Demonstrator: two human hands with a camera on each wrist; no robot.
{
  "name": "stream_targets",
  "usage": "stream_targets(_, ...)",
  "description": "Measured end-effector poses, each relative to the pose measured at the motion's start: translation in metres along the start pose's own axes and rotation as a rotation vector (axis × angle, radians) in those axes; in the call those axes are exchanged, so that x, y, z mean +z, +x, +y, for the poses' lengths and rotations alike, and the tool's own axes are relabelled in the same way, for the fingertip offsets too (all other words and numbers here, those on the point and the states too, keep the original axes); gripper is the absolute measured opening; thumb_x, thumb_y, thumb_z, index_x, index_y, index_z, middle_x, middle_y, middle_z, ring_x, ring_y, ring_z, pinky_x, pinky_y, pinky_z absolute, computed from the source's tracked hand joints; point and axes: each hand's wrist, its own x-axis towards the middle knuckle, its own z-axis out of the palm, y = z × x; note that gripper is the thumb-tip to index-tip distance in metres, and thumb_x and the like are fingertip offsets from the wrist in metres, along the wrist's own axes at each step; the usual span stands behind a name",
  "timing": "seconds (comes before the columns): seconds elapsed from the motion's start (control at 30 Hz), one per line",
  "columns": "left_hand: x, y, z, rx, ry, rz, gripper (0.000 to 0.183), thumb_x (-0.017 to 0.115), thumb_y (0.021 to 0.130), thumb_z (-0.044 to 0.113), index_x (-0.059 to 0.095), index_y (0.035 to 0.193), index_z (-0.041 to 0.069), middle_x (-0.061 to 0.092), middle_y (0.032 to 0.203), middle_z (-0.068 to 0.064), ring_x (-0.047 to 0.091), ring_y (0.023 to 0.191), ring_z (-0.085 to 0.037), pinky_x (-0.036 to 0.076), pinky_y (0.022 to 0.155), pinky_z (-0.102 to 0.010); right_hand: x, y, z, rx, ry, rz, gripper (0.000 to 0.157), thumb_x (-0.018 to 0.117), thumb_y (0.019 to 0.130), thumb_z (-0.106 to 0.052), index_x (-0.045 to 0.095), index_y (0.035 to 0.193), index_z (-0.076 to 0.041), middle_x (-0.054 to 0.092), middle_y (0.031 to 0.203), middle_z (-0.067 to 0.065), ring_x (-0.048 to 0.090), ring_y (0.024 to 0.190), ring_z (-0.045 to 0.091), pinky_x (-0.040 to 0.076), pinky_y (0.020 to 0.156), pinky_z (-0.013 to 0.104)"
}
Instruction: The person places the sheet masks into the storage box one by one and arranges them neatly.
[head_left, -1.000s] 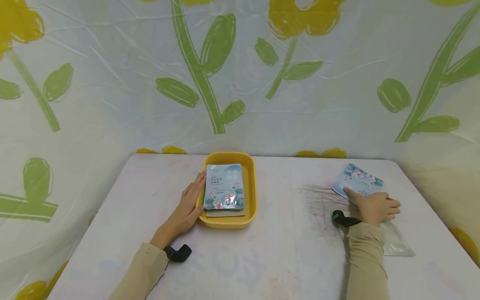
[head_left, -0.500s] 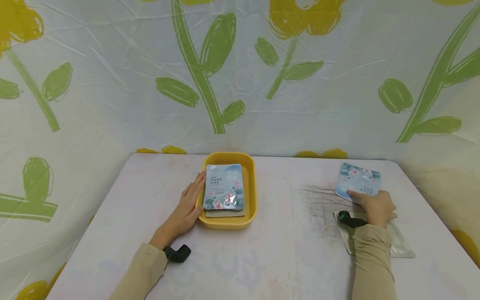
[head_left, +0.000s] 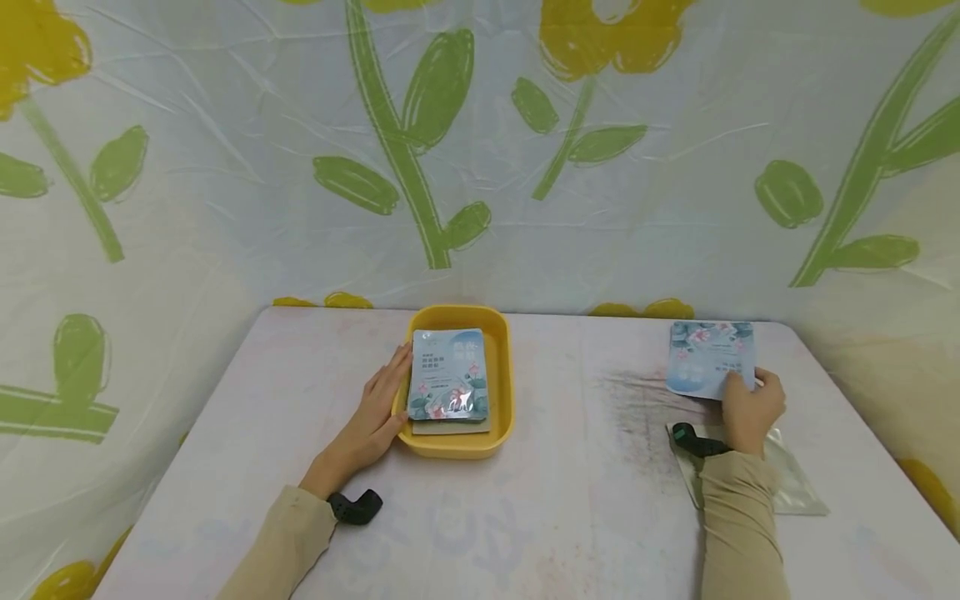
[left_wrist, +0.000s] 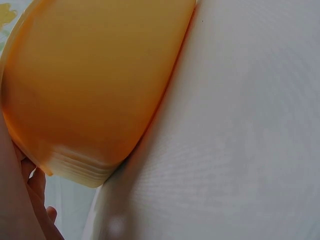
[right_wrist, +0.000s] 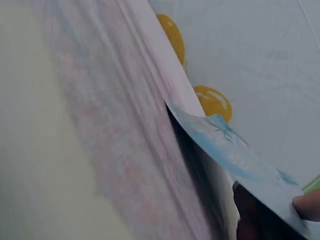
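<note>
My left hand (head_left: 371,417) rests with straight fingers along the left wall of a yellow plastic tray (head_left: 502,375). Inside the tray lies a blue flower-printed sachet (head_left: 448,375), with a paler one partly showing beneath it. At the right, my right hand (head_left: 752,412) pinches the near right corner of another blue sachet (head_left: 708,358), thumb on top. In the right wrist view this sachet (right_wrist: 240,160) is slightly bent and raised from the table, with fingers underneath. The left wrist view shows the tray's outer wall (left_wrist: 95,90) close up.
A silvery-white sachet (head_left: 798,483) lies flat on the table, partly hidden under my right wrist and sleeve. The white table (head_left: 570,500) has dark smudges left of it. A flower-printed cloth (head_left: 675,208) hangs behind the table's back edge.
The blue sachet on the right has turned counterclockwise and come up off the table. My right hand has shifted from lying over it to pinching its corner. The left hand stays put.
</note>
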Motion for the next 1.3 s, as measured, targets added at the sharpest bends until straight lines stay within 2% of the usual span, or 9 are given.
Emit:
stream_targets(0.13, 0.001, 0.000, 0.001, 0.004, -0.009, -0.003, 0.077, 0.041, 0.088, 0.014, 0.013, 0.158, 0.001, 0.006, 0.166, -0.010, 0.001, 0.152, -0.027, 0.002, 0.118, -0.052, 0.002, 0.000, -0.003, 0.007, 0.056, -0.006, 0.046, 0.050, 0.096, -0.017, 0.054, 0.137, 0.003, 0.054, 0.108, 0.003, 0.047, 0.076, -0.004, 0.040, 0.064, 0.013)
stream_targets(0.37, 0.000, 0.000, 0.001, 0.022, -0.006, 0.005, 0.076, 0.040, 0.088, 0.013, 0.014, 0.157, 0.000, 0.008, 0.166, -0.013, 0.003, 0.152, -0.030, 0.002, 0.119, -0.050, 0.010, -0.004, -0.009, 0.009, 0.158, -0.099, 0.044, 0.054, 0.095, -0.009, 0.057, 0.138, 0.000, 0.060, 0.099, -0.004, 0.051, 0.070, -0.006, 0.041, 0.058, 0.010)
stream_targets(0.43, 0.000, 0.000, 0.001, 0.026, -0.009, 0.006, 0.075, 0.040, 0.088, 0.013, 0.014, 0.157, -0.001, 0.008, 0.166, -0.013, 0.002, 0.152, -0.030, 0.002, 0.118, -0.051, 0.013, -0.005, -0.012, 0.052, 0.251, -0.135, 0.044, 0.054, 0.094, -0.005, 0.057, 0.138, -0.002, 0.063, 0.104, 0.000, 0.054, 0.075, -0.002, 0.042, 0.057, 0.010)
stream_targets(0.5, 0.000, 0.000, 0.000, 0.024, -0.007, 0.003, 0.076, 0.040, 0.088, 0.014, 0.013, 0.158, 0.000, 0.007, 0.166, -0.013, 0.002, 0.152, -0.029, 0.002, 0.118, -0.051, 0.016, -0.006, -0.014, 0.093, 0.334, -0.176, 0.045, 0.054, 0.095, -0.002, 0.057, 0.139, -0.003, 0.062, 0.119, 0.006, 0.057, 0.089, 0.003, 0.044, 0.061, 0.009)
stream_targets(0.63, 0.000, 0.000, 0.001, 0.010, -0.003, -0.001, 0.077, 0.040, 0.087, 0.014, 0.013, 0.158, 0.001, 0.006, 0.167, -0.010, 0.001, 0.152, -0.027, 0.002, 0.119, -0.051, 0.020, -0.008, -0.018, 0.156, 0.458, -0.252, 0.043, 0.053, 0.095, 0.001, 0.057, 0.138, -0.001, 0.051, 0.144, 0.010, 0.055, 0.113, 0.008, 0.048, 0.071, 0.008)
stream_targets(0.7, 0.000, 0.000, 0.001, 0.005, -0.005, -0.005, 0.078, 0.040, 0.086, 0.013, 0.012, 0.158, 0.001, 0.006, 0.167, -0.009, 0.001, 0.153, -0.026, 0.002, 0.119, -0.051, 0.021, -0.011, -0.020, 0.174, 0.514, -0.281, 0.041, 0.054, 0.095, 0.001, 0.058, 0.136, 0.000, 0.052, 0.143, 0.009, 0.057, 0.110, 0.007, 0.050, 0.070, 0.010)
stream_targets(0.8, 0.000, 0.000, 0.001, 0.004, -0.001, -0.005, 0.078, 0.041, 0.086, 0.013, 0.013, 0.158, 0.001, 0.006, 0.166, -0.010, 0.002, 0.152, -0.027, 0.002, 0.119, -0.050, 0.022, -0.015, -0.023, 0.184, 0.645, -0.316, 0.040, 0.060, 0.093, 0.003, 0.060, 0.133, 0.003, 0.055, 0.135, 0.011, 0.065, 0.092, 0.006, 0.054, 0.060, 0.017)
stream_targets(0.93, 0.000, -0.001, -0.001, 0.011, 0.004, 0.000, 0.076, 0.041, 0.088, 0.013, 0.013, 0.158, 0.001, 0.007, 0.166, -0.011, 0.002, 0.152, -0.027, 0.002, 0.119, -0.050, 0.025, -0.022, -0.027, 0.156, 0.773, -0.362, 0.040, 0.065, 0.089, 0.007, 0.062, 0.129, 0.006, 0.060, 0.132, 0.011, 0.070, 0.082, 0.008, 0.056, 0.057, 0.022)
stream_targets(1.3, 0.002, -0.001, -0.001, 0.007, -0.005, 0.006, 0.074, 0.043, 0.093, 0.019, 0.013, 0.159, 0.003, 0.007, 0.167, -0.008, 0.003, 0.153, -0.024, 0.002, 0.118, -0.051, 0.030, -0.033, -0.044, 0.067, 0.926, -0.597, 0.046, 0.067, 0.090, 0.006, 0.055, 0.134, 0.008, 0.059, 0.139, 0.010, 0.070, 0.092, 0.015, 0.058, 0.065, 0.025)
